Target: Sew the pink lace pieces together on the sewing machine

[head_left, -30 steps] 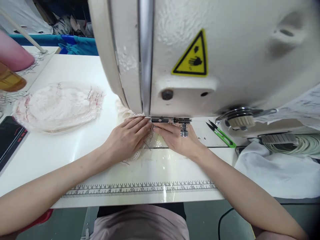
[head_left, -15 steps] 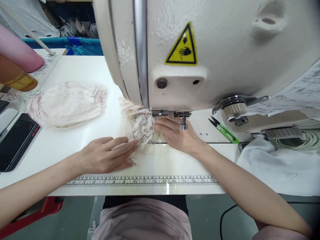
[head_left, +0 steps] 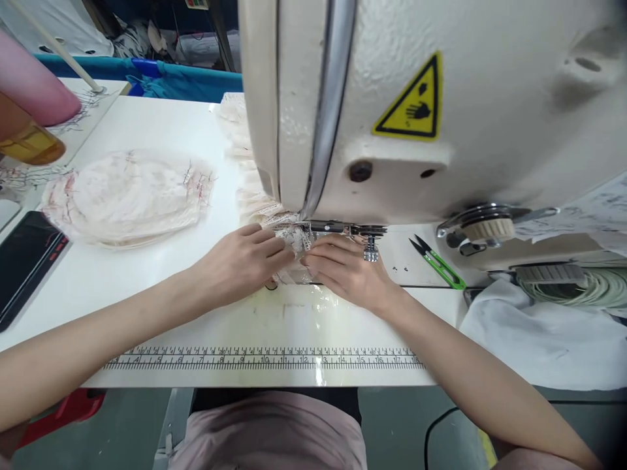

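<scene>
Cream lace fabric (head_left: 252,203) runs under the head of a sewing machine (head_left: 298,98) and gathers behind it on the left. My left hand (head_left: 249,264) is closed on the near end of the lace, its fingertips bent down just left of the needle area. Close beside it, my right hand (head_left: 350,271) pinches the lace from the right, below the machine's metal tension knob (head_left: 371,251). The needle and presser foot are mostly hidden behind the fingers and the machine head.
A stack of sheer cream pieces (head_left: 130,199) with loose threads lies left. Beyond it are a black device (head_left: 29,261) and thread cones (head_left: 44,85). Green thread snips (head_left: 438,261) lie right, near white cloth (head_left: 543,339). A ruler strip (head_left: 274,358) lines the front edge.
My left hand has moved right and up, closing on the lace near my right hand. More lace now shows behind the machine. The view has shifted, so the machine head appears further right.
</scene>
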